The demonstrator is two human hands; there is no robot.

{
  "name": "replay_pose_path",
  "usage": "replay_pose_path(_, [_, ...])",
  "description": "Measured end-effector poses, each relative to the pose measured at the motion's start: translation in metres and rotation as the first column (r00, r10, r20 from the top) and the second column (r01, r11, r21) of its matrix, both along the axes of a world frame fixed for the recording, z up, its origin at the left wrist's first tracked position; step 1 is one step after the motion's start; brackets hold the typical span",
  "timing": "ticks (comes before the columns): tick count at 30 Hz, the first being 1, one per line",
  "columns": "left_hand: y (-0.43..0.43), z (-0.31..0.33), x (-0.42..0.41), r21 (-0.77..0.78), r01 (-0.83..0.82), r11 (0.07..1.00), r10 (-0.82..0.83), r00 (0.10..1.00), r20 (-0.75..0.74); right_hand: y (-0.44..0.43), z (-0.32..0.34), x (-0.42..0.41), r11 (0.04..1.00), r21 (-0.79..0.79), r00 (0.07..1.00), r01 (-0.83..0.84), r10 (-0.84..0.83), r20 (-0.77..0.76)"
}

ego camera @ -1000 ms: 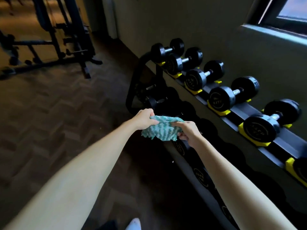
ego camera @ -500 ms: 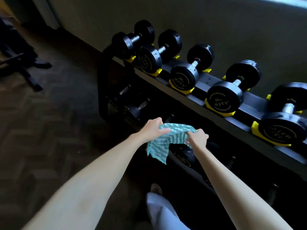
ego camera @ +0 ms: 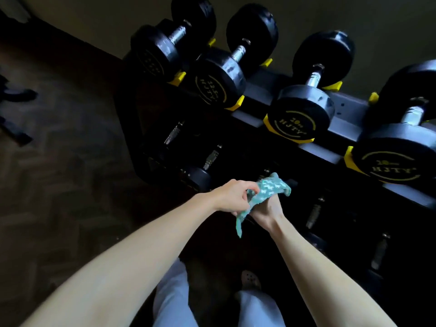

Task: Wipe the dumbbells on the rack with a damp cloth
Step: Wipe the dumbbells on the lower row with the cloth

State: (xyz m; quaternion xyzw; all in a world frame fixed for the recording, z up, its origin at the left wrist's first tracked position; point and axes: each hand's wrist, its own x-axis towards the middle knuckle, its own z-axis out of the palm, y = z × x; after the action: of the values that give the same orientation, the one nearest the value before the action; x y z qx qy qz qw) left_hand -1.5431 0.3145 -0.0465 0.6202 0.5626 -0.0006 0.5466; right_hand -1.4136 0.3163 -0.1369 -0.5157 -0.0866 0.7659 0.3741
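Down in front of the rack (ego camera: 349, 109), both hands meet on the cloth (ego camera: 271, 188), so let's look at the grips. The left hand (ego camera: 232, 197) has its grip closed on the teal patterned cloth, thumb and curled fingers pinching the near edge. The right hand (ego camera: 267, 210) sits just beside it and touches it, and the cloth runs right across its fingers and covers them. Is that grip clenched or slack under the fabric? I cannot tell. One loose corner of the cloth hangs down between the two wrists. Both bare forearms reach in from the bottom corners, the left one long and angled across, the right one steeper, with its wrist bent back. The cloth is up in the air in front of the lower tier, not touching any weight. On the top tier sit four black dumbbells, each in yellow cradles (ego camera: 236, 102): the far-left dumbbell (ego camera: 162, 50), the second dumbbell (ego camera: 219, 83), the third dumbbell (ego camera: 299, 119) with yellow HJTY lettering on its end face, and the big right-hand dumbbell (ego camera: 396, 161), cut off by the frame edge. Below, in deep shadow, the lower dumbbells (ego camera: 207, 161) show little more than their steel handles. Underfoot is a dark herringbone floor (ego camera: 70, 161), a plain wall (ego camera: 354, 15) backs the rack, and pale trousers (ego camera: 174, 300) and a light shoe (ego camera: 251, 279) show at the bottom.
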Motion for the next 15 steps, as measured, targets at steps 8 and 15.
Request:
replay_pose_path(8, [0.059,-0.041,-0.091,-0.249,0.209,0.946,-0.181,0.975,0.129,0.031,-0.021,-0.088,0.922,-0.1,0.906,0.375,-0.387,-0.171])
replay_pose_path(15, [0.094,-0.124,-0.208,0.043,-0.182,0.982,0.186,0.972,-0.141,0.007,-0.067,-0.125,0.806,-0.044,0.807,0.59,-0.589,0.03])
